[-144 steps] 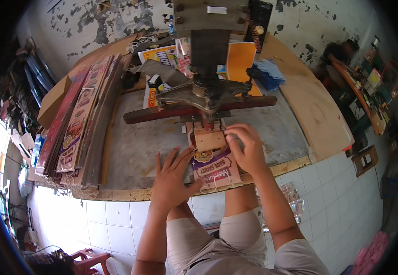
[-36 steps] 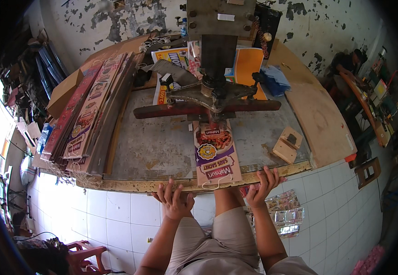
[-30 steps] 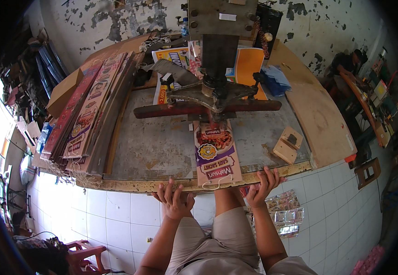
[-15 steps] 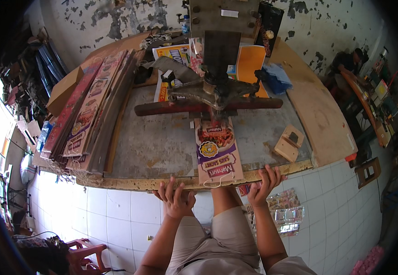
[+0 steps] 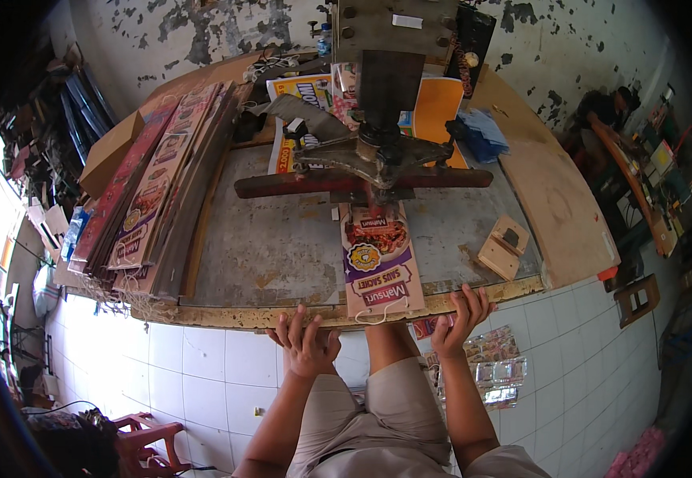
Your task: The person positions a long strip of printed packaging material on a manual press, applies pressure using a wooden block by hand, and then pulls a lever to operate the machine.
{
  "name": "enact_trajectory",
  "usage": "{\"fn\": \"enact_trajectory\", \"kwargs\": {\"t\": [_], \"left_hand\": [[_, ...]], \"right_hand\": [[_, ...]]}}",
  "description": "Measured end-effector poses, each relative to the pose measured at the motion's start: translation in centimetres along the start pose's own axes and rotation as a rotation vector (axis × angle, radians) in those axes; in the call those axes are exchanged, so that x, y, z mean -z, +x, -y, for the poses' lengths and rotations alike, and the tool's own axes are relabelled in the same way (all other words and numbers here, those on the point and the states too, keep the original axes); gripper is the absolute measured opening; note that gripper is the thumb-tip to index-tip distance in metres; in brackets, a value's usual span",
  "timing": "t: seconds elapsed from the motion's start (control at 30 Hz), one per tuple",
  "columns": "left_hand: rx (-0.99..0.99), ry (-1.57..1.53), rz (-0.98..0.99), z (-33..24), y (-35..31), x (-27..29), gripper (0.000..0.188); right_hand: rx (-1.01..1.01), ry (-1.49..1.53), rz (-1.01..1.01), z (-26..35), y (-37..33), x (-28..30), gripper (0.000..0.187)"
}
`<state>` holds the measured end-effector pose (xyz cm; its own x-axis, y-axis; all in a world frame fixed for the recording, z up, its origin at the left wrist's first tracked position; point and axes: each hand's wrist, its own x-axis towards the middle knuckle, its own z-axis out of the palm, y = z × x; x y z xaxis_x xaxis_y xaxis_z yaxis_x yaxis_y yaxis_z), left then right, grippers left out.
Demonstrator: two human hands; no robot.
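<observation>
At the worktable's front edge, my left hand rests its spread fingertips on the rim, holding nothing. Farther right, my right hand touches the same edge, fingers apart and nothing in them. Between the two lies a long printed card strip, its near end reaching the table's front edge, with a loop of white string there. The strip's far end runs beneath a press that has a dark metal frame and a wide red bar; what lies under the press is hidden.
Stacked printed strips with strings fill the table's left side. A small wooden block lies at the right. Behind the press are an orange sheet and blue plastic. A red stool stands on the floor; another person sits at the far right.
The view has shifted very slightly. Both hands stay at the table edge, and the card strip remains where it was under the press.
</observation>
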<state>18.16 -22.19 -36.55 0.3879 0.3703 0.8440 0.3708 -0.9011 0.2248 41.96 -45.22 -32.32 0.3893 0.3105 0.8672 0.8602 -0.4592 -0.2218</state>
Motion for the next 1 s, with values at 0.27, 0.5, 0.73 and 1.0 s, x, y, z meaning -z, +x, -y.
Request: {"fn": "enact_trajectory", "kwargs": {"t": [0.27, 0.5, 0.73, 1.0], "left_hand": [[-0.016, 0.004, 0.001, -0.03, 0.45, 0.09, 0.051], [-0.028, 0.01, -0.015, -0.02, 0.51, 0.06, 0.052], [-0.024, 0.028, 0.036, -0.05, 0.4, 0.35, 0.057], [0.015, -0.001, 0.045, -0.51, 0.77, 0.72, 0.052]], "right_hand": [[-0.011, 0.021, -0.004, -0.17, -0.18, -0.17, 0.052], [-0.01, 0.024, -0.009, -0.15, -0.21, -0.14, 0.052], [-0.008, 0.014, 0.005, -0.05, -0.16, 0.07, 0.051], [-0.018, -0.005, 0.027, 0.64, 0.42, 0.78, 0.048]]}}
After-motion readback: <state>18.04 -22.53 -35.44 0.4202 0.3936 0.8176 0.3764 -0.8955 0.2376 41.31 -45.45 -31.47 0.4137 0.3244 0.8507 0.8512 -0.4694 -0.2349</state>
